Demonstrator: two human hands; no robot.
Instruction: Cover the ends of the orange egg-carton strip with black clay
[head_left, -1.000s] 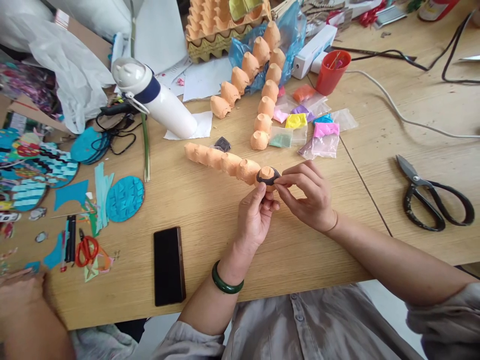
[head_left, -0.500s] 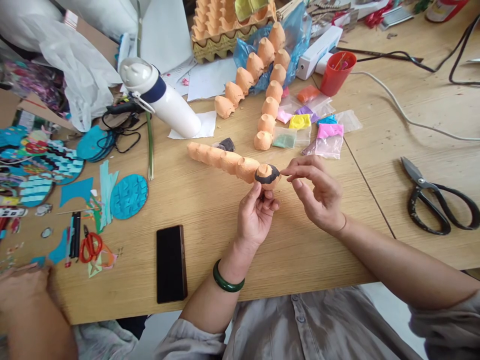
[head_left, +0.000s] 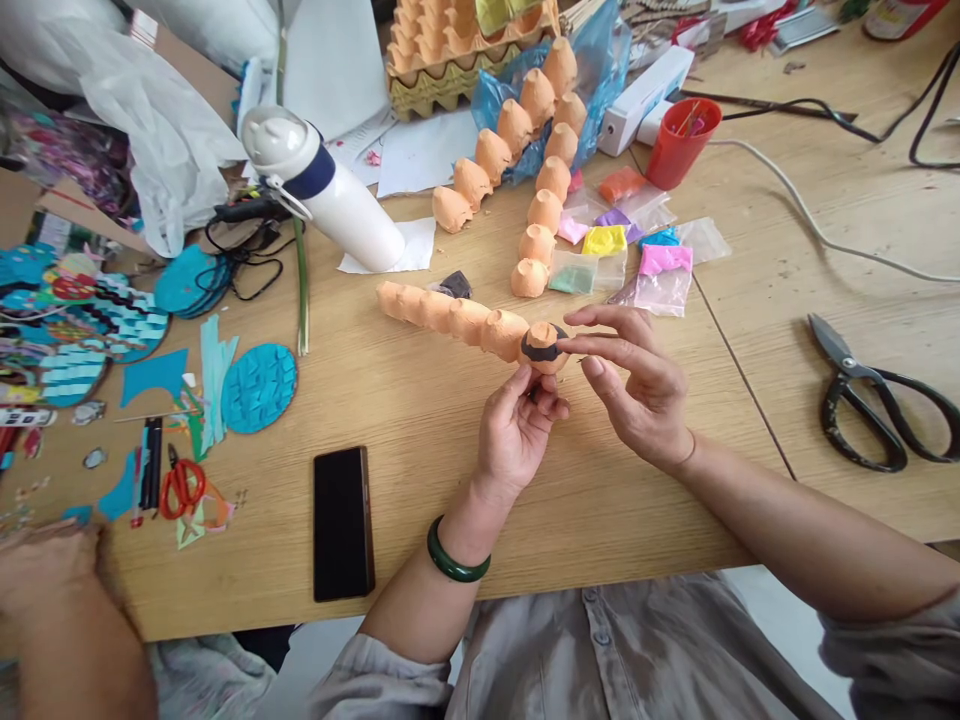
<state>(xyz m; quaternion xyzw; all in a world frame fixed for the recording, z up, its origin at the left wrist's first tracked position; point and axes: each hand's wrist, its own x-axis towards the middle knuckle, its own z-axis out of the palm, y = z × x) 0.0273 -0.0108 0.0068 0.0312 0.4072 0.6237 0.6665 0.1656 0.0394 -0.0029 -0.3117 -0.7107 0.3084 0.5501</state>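
A strip of orange egg-carton cups [head_left: 466,320] lies on the table, its near end raised in my left hand [head_left: 517,425]. Thumb and fingers of that hand pinch the end cup from below. A band of black clay [head_left: 540,351] wraps around the upper part of this cup, leaving the orange top bare. My right hand [head_left: 637,385] touches the band's right side with its extended index and middle fingertips, thumb apart. A small packet of black clay [head_left: 455,285] lies behind the strip. Two more orange cup strips [head_left: 545,208] stand farther back.
Clay packets [head_left: 604,240] and a red cup [head_left: 682,142] are at the back right. Large scissors [head_left: 862,390] lie right; a phone [head_left: 343,523] lies front left. A white bottle [head_left: 330,200] stands behind. Another person's hand [head_left: 49,570] rests at the left edge.
My right fingers have moved from the band's outer tip onto its side. The clay's right end, which stuck out before, now lies closer around the cup. My left hand keeps its hold.
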